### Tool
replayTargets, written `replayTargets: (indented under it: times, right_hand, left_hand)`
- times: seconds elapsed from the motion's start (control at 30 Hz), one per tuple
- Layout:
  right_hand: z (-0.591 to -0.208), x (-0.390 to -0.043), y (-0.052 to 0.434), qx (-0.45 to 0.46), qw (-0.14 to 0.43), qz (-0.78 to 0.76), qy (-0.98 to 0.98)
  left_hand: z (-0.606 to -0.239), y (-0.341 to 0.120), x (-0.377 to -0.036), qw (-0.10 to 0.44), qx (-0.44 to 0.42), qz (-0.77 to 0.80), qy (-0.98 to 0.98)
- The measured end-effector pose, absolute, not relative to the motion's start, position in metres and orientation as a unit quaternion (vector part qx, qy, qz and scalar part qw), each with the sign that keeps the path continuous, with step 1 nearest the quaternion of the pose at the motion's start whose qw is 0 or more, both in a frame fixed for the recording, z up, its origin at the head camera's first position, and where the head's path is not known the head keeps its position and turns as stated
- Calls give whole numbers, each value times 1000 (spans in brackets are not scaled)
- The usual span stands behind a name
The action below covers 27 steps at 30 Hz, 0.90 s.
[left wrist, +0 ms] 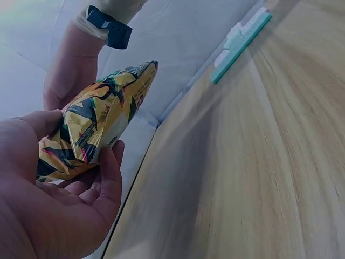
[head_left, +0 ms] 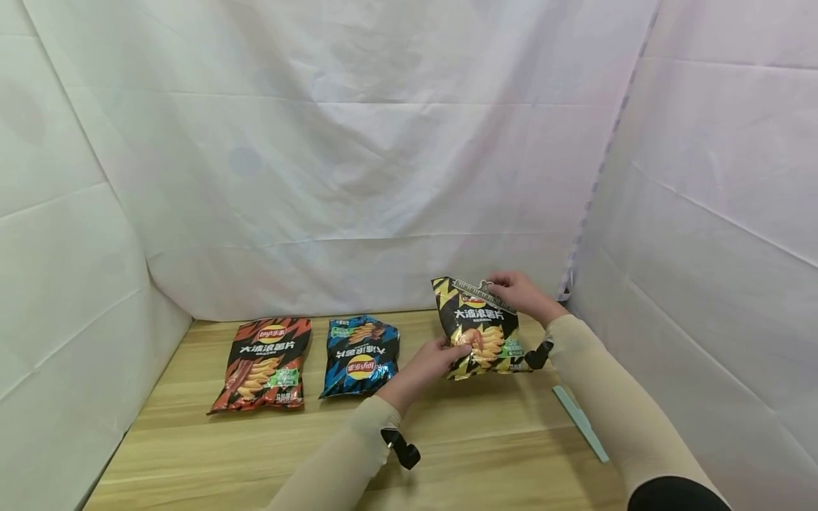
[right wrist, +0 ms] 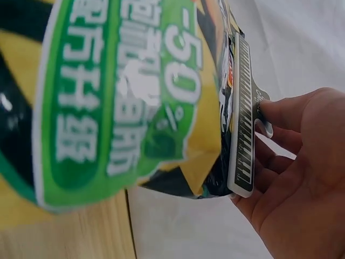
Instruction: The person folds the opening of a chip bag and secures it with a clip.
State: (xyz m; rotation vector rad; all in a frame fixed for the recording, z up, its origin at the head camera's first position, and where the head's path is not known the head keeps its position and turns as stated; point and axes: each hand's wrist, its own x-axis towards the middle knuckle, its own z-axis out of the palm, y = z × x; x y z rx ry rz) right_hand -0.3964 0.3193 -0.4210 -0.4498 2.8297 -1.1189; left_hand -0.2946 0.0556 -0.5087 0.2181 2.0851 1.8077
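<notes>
Pinching a piano-key clip (right wrist: 245,116) by its handle between thumb and fingers of the right grip (head_left: 520,294); clasping the lower part of a yellow-and-black chip bag (head_left: 478,330) in the left grip (head_left: 429,363), by a thumb on the front and curled fingers behind. Held tilted above the table (head_left: 486,454), with the clip set slantwise along its top edge; impossible to tell how firmly fastened. Liable to skew or slide off the slick film under a loosened or off-centre pinch; liable to crumple, or to crush any contents, under too hard a squeeze from the left; apt to twist under uneven pulls from both sides. Glossy, crinkled and puffed like a pillow in the bag, printed with jagged stripes and a green panel; stiff, long and white-bordered in the clip, with a curling handle. Showing farther left, on smooth pale wood grain, a blue bag (head_left: 361,355) turned upside down and, past it, a red bag (head_left: 268,362), both shiny and plump; showing near the right sleeve (head_left: 613,383) a slim teal clip (head_left: 580,424). Backed by creased white cloth (head_left: 351,177).
</notes>
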Motion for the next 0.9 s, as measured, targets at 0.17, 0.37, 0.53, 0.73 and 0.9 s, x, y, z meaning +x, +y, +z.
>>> replayTargets:
  times: [0.17, 0.37, 0.53, 0.73, 0.9]
  right_hand:
    - [-424, -406, 326, -142, 31, -355, 923]
    - [-424, -413, 334, -138, 30, -336, 931]
    - [-424, -416, 338, -137, 37, -332, 933]
    - [-436, -421, 342, -132, 25, -322, 937]
    - [-458, -425, 340, -127, 14, -326, 937]
  left_hand:
    - [-512, 69, -301, 190, 70, 657, 726]
    - [-512, 81, -308, 199, 65, 687, 696]
    - [-511, 85, -311, 212, 73, 690, 688]
    - [-516, 87, -312, 214, 69, 680, 698]
    - [-526, 90, -312, 194, 50, 661, 723]
